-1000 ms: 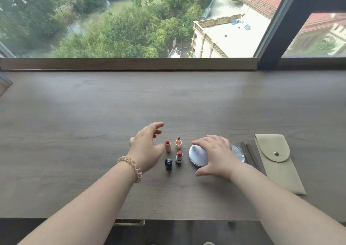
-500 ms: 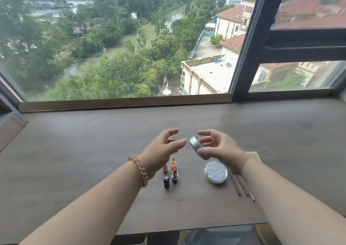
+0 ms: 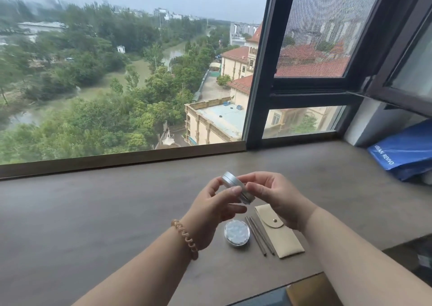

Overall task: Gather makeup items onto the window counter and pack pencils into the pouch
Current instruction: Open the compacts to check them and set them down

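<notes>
Both hands hold a round silver tin [image 3: 235, 186] up above the window counter [image 3: 93, 212]. My left hand [image 3: 212, 208] grips its near side with thumb and fingers. My right hand [image 3: 275, 199] pinches its right edge. Below the hands a round clear-lidded container [image 3: 237, 232] lies flat on the counter. Two thin dark pencils [image 3: 259, 235] lie just to its right. Beside them is a beige pouch [image 3: 279, 232] with its snap flap shut. The small lipsticks are hidden behind my left hand.
A blue bag [image 3: 406, 150] with white lettering sits at the counter's far right corner. A dark window frame [image 3: 259, 83] and an inward-hinged window stand at the back right. The counter's front edge runs near my forearms.
The right hand lifted the silver tin off the counter and the left hand came over to grip it too. The view tilted up toward the window.
</notes>
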{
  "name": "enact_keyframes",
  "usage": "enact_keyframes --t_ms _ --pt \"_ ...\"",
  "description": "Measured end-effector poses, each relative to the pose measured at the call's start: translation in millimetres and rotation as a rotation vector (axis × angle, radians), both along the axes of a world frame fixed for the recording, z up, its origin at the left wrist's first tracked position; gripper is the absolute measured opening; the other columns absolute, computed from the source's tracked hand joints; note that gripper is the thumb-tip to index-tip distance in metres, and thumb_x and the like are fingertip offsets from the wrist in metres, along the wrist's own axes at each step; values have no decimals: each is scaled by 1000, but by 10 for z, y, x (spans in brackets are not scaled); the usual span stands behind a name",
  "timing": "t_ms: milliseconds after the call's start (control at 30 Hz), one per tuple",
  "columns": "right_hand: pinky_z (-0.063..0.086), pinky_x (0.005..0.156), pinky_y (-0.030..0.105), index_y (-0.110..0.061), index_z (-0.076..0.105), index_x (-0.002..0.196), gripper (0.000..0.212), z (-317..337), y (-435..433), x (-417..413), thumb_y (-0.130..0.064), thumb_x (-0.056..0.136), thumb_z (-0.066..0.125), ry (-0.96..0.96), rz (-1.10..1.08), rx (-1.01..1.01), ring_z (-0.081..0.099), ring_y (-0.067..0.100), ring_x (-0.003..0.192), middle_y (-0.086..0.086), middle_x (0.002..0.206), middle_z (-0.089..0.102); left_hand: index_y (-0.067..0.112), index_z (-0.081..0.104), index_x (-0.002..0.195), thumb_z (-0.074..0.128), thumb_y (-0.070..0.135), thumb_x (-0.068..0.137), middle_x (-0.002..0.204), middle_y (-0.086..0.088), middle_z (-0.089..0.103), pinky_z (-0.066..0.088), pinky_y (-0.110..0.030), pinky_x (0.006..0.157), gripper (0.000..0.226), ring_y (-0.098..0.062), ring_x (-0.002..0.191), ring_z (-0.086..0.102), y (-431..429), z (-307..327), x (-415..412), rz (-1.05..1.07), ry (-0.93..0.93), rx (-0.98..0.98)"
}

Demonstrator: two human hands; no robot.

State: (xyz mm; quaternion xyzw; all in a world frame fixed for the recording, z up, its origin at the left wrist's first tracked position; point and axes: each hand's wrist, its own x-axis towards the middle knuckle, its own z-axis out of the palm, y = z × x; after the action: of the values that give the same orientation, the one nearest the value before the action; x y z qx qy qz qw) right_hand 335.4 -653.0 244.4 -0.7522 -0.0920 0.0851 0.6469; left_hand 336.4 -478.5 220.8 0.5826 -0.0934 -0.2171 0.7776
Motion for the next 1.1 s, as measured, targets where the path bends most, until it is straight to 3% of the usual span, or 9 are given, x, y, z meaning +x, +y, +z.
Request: enact_keyframes --t_ms 133,267,333,433,500,567,700,933,1100 --pt "54 79 27 0 64 113 47 5 -106 8 -11 68 73 34 56 17 68 24 100 11 107 72 30 68 94 67 45 59 82 -6 72 45 -29 70 38 -21 68 66 -96 -41 -10 24 32 -33" --pt "54 78 26 -2 67 109 42 -11 -225 81 -13 68 71 -62 69 -92 69 20 95 7 102 73 25 69 96 67 43 60 84 -7 69 46 -29 69 40 -21 67 63 -281 -92 -9 85 39 -37" --pt "51 76 16 -12 70 109 36 57 -324 94 -14 73 70 -177 104 -255 69 7 90 -1 96 74 16 67 105 67 41 60 87 -8 68 50 -26 67 51 -19 66 60 -419 -113 -8 120 31 -50" --pt "32 91 1 -29 63 116 32 151 -485 162 -23 85 63 -314 243 -568 66 2 94 -7 101 72 14 68 107 66 42 58 85 -2 72 51 -23 66 56 -14 65 58 -644 -150 -16 172 34 -59" --pt "16 108 13 -32 55 122 34 170 -583 246 -30 89 54 -392 284 -736 64 6 96 -7 105 71 15 70 101 66 42 56 81 -3 72 51 -22 62 53 -13 62 59 -808 -175 -9 212 56 -78" --pt "12 114 33 -28 49 127 37 175 -659 310 -27 90 47 -483 308 -867 62 14 99 -3 107 70 11 68 99 66 37 61 77 -7 70 51 -22 59 46 -14 61 60 -971 -200 15 270 81 -93" --pt "11 116 44 -15 42 124 34 133 -760 396 -19 90 41 -634 381 -1061 60 29 97 5 101 67 5 60 87 67 35 59 63 -11 63 49 -22 53 42 -16 53 59 -1195 -245 74 382 135 -153" --pt "1 117 43 -23 41 133 38 59 -926 458 -29 96 37 -751 337 -945 61 24 101 3 106 68 8 64 63 62 45 60 66 -15 62 43 -32 70 36 -20 62 58 -1316 -223 111 392 105 -196" --pt "3 117 38 -35 56 118 52 -55 -900 511 -57 89 19 -703 208 -719 61 8 101 -12 106 69 9 68 85 67 43 54 78 -13 61 47 -31 67 46 -22 66 57 -1188 -261 145 375 218 -315"
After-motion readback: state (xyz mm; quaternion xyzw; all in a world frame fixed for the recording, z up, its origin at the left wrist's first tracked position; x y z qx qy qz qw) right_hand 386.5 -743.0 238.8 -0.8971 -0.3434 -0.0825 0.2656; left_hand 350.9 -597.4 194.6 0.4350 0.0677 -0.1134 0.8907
